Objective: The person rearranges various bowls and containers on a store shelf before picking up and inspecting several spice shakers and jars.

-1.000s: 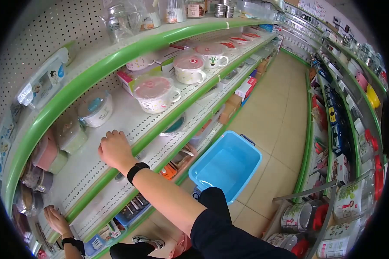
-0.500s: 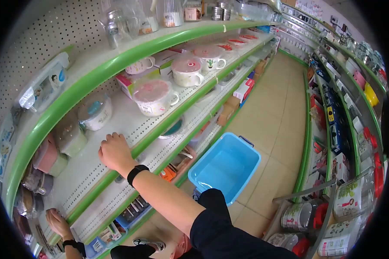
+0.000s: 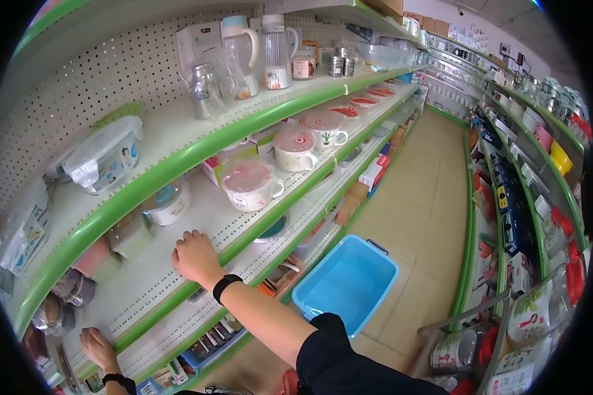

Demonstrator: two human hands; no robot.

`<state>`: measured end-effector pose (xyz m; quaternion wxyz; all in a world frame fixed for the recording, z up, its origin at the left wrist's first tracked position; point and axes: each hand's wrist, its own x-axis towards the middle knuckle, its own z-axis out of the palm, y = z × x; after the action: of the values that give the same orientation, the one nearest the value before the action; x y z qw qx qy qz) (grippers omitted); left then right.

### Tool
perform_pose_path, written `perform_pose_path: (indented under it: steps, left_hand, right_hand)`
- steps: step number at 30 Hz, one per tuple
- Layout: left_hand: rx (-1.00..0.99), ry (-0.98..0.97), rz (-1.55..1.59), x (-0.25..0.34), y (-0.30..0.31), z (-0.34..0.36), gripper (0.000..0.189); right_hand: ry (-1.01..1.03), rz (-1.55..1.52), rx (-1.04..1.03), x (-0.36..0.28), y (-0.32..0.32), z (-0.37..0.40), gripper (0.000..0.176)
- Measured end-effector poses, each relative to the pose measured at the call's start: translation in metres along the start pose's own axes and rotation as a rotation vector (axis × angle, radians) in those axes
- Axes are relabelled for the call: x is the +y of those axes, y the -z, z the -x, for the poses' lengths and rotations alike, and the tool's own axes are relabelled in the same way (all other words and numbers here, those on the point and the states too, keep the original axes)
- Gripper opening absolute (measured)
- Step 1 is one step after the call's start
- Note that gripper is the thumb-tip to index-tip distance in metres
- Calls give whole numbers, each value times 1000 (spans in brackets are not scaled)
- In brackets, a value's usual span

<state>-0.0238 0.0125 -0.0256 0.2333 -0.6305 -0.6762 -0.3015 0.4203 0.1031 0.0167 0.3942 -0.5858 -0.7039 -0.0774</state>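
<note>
My right hand [image 3: 197, 258] rests on the white perforated shelf [image 3: 148, 289], just behind its green front edge. Its fingers are curled down, and whatever may be under them is hidden. Farther left, my left hand [image 3: 97, 347] lies at the same shelf's front edge with fingers stretched over it, holding nothing visible. Nearest behind my right hand are a clear-wrapped bowl with a teal lid [image 3: 168, 201] and a pale green container [image 3: 129, 235]. To its right stands a wrapped white mug with a pink lid [image 3: 247, 186].
A blue plastic tub [image 3: 346, 283] stands on the tiled floor [image 3: 420, 204] to my right. Glass jugs [image 3: 277, 56] and a wrapped food container [image 3: 109, 155] sit on the shelf above. Across the aisle, red-lidded jars [image 3: 456, 349] fill a rack.
The view has tilted upward, so the shelves and both hands appear lower and more of the upper shelf shows. Both hands stay in place on the shelf.
</note>
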Motion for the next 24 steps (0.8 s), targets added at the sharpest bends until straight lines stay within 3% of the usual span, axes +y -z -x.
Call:
perform_pose_path:
  steps: [4,8,11,13,24]
  left_hand:
    - [19,2,11,2,0,1,36]
    - [31,-13,29,2,-1,1,35]
    - [-50,10,4,-2,0,2,32]
    - [35,-20,21,8,6,0,29]
    - [97,-7,72,23,16,-3,23]
  right_hand:
    - [30,20,-38,0,5,0,20]
    - [31,18,66,0,1,1,20]
    - [14,39,30,-2,0,-1,19]
    - [-11,61,-87,-2,0,-1,19]
    - [-1,66,-21,-1,-4,-1,19]
